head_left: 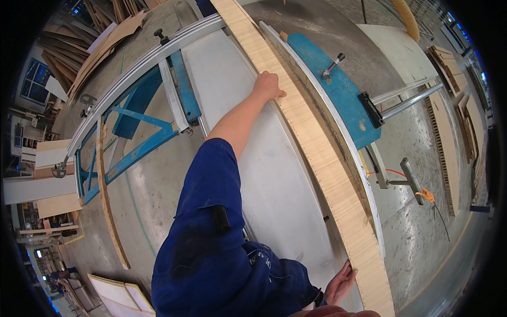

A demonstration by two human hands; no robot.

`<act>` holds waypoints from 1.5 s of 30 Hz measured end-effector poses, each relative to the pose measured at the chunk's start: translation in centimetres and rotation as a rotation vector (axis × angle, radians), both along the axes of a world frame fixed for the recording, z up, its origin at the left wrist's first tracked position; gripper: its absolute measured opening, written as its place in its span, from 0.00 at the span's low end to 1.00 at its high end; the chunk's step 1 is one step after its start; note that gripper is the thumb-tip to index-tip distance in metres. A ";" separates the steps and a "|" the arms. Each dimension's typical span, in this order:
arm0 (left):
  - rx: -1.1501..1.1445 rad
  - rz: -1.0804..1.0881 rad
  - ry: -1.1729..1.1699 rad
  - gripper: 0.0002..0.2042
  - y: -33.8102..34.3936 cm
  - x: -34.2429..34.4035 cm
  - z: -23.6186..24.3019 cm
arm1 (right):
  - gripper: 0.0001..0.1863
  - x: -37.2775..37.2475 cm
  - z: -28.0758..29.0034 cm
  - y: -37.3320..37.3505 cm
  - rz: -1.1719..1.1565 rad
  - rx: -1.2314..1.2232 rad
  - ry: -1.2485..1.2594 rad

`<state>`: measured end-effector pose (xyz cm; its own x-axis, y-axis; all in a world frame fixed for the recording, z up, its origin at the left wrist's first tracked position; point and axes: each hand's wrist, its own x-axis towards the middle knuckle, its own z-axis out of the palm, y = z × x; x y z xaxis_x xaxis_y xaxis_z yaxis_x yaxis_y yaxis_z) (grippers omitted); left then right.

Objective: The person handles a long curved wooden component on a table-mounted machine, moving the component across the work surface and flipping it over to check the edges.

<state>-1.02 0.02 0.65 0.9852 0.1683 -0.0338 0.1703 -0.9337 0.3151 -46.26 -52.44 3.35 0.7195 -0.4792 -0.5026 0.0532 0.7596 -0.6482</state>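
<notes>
A long, narrow board (319,153) with a light wood-grain face runs from the top of the view down to the lower right, lying along the saw table. My left hand (268,86) reaches far forward, its fingers bent over the board's left edge. Close to my body, my right hand (339,284) holds the same edge near the board's near end; part of its fingers is hidden at the board. Beneath and left of the board stretches the grey metal sliding table (269,174).
A blue machine plate (332,90) with a clamp lever stands right of the board. On the left, a blue frame (142,153) carries a curved-looking aluminium fence (137,58). A thin wooden strip (105,211) leans there. Stacked panels (105,47) stand at the far left.
</notes>
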 end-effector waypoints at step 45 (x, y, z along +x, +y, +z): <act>0.074 -0.006 0.033 0.38 0.2 -0.4 -0.1 | 0.20 3.1 -1.4 3.7 -0.003 0.090 -0.016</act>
<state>-1.40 0.24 0.54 0.9847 0.1659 -0.0535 0.1739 -0.9551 0.2399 -43.18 -48.71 1.92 0.7266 -0.4346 -0.5321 0.0649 0.8145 -0.5765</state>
